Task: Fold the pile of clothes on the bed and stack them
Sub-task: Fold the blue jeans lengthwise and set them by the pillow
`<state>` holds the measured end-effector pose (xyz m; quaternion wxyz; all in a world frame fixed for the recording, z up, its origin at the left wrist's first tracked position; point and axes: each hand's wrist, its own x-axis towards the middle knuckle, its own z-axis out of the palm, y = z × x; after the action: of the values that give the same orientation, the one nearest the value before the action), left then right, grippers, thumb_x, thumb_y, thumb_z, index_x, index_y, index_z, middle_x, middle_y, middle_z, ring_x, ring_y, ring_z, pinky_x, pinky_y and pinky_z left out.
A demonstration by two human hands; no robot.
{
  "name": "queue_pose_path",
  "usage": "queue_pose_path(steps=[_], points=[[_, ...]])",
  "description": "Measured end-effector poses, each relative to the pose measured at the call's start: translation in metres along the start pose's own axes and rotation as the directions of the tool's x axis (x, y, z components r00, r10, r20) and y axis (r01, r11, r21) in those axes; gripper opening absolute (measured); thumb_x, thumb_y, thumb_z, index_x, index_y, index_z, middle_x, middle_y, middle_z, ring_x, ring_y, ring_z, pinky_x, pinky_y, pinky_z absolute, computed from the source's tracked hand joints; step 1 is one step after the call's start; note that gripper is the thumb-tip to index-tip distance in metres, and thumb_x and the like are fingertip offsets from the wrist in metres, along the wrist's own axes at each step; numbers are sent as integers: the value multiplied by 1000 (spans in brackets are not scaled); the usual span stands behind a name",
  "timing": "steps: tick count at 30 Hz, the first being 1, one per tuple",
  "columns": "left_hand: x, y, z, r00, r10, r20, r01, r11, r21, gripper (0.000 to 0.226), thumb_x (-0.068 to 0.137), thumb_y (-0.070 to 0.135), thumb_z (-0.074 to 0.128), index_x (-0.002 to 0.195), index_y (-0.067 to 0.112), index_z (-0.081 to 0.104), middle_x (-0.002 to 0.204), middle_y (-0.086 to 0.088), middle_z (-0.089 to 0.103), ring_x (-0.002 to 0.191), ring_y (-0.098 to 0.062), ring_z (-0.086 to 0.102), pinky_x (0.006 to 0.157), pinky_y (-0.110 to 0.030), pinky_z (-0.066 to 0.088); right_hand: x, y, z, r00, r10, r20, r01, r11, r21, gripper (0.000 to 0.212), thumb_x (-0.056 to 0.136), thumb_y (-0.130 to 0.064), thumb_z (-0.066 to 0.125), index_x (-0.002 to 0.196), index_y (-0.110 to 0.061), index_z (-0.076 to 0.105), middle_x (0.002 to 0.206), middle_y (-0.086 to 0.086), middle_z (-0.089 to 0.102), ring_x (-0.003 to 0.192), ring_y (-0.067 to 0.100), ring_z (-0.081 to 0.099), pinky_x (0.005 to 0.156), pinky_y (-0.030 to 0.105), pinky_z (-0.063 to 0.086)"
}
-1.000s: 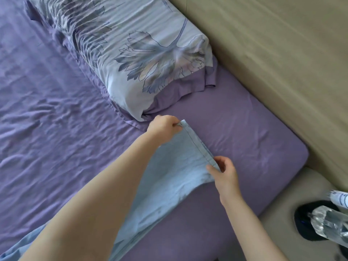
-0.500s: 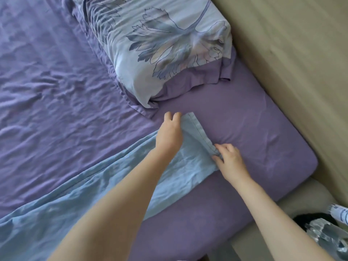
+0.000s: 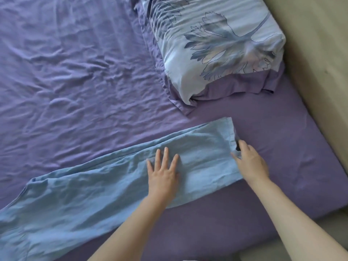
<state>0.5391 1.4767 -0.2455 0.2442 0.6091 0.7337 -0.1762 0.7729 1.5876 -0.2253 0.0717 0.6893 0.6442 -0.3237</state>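
Hands (image 3: 163,176) on unlabelled blue garment (image 3: 105,187)

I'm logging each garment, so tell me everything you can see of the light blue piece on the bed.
The light blue garment is thin, wrinkled woven cloth, laid flat in a long band on the purple sheet, running off the frame's lower left. Its hemmed end lies near the pillow. The left hand presses flat on it; the right hand touches the hem.

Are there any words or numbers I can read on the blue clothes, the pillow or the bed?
None: no words, numbers or labels can be read anywhere.
The light blue garment is plain cloth under the left hand and right hand.
The pillow has only a leaf picture, no letters.
The purple sheet is plain.
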Motion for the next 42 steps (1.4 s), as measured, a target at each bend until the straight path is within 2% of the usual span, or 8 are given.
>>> queue_pose_path(steps=[3, 7, 12, 16, 21, 27, 37, 42], points=[[0, -22, -4, 1000, 15, 23, -14, 999, -37, 63, 99, 41, 38, 152, 34, 5, 160, -5, -17, 147, -30, -13, 116, -56, 5, -7, -3, 7, 994, 29, -103, -49, 979, -196, 64, 91, -31, 60, 144, -11, 31, 127, 19, 50, 109, 39, 52, 90, 46, 40], [-6, -51, -4, 997, 54, 60, -52, 998, -37, 66, 98, 37, 40, 152, 35, 1, 159, -3, -21, 146, -30, -15, 116, -56, 6, -15, -40, 19, 920, -315, -233, 217, 904, -369, 95, 63, -12, 86, 144, -5, 37, 139, 28, 43, 128, 45, 43, 104, 59, 31], [-18, -80, 3, 999, 18, 31, -16, 998, -67, 68, 96, 37, 43, 151, 36, 3, 160, -3, -17, 147, -29, -14, 116, -56, 3, -21, -112, 54, 804, -588, 92, 551, 678, -487, 63, 80, -19, 74, 137, -13, 50, 145, 17, 43, 137, 38, 34, 109, 53, 28], [-19, -117, 4, 993, -116, -33, 111, 987, -111, 59, 101, 40, 34, 152, 31, 7, 161, -1, 2, 148, -23, -2, 117, -49, 5, -17, -148, 85, 789, -555, 264, 611, 664, -431, 44, 101, -29, 37, 144, -21, 34, 158, 2, 19, 146, 22, 13, 107, 39, 31], [-15, -191, 2, 950, -236, -202, 210, 968, -140, 35, 92, 16, 51, 126, 24, 53, 125, 0, 54, 120, -24, 42, 101, -35, 27, -3, -186, 98, 796, -570, 205, 596, 677, -431, 32, 101, -24, 40, 133, -21, 46, 130, -1, 48, 123, 21, 38, 86, 33, 43], [-13, -231, 0, 969, -227, -101, 223, 974, -48, 25, 95, 38, 47, 114, 24, 55, 117, 3, 55, 117, -23, 43, 103, -34, 25, -1, -198, 100, 830, -506, 236, 553, 691, -465, 16, 96, -17, 48, 112, -17, 49, 117, -3, 48, 112, 19, 40, 67, 29, 40], [-19, -250, -19, 993, -111, -42, 104, 984, -141, 14, 98, 33, 41, 103, 22, 49, 103, 3, 63, 106, -20, 47, 89, -31, 28, -13, -239, 111, 800, -387, 458, 568, 734, -373, 23, 98, -28, 44, 118, -17, 48, 122, 1, 54, 115, 24, 43, 82, 36, 42], [-5, -266, -32, 979, -144, -142, 130, 986, -102, 25, 99, 38, 43, 107, 23, 60, 112, 6, 65, 109, -21, 48, 91, -32, 27, -7, -257, 108, 854, -386, 349, 505, 775, -378, 22, 98, -22, 43, 117, -16, 53, 120, 5, 56, 116, 26, 45, 81, 36, 42]])
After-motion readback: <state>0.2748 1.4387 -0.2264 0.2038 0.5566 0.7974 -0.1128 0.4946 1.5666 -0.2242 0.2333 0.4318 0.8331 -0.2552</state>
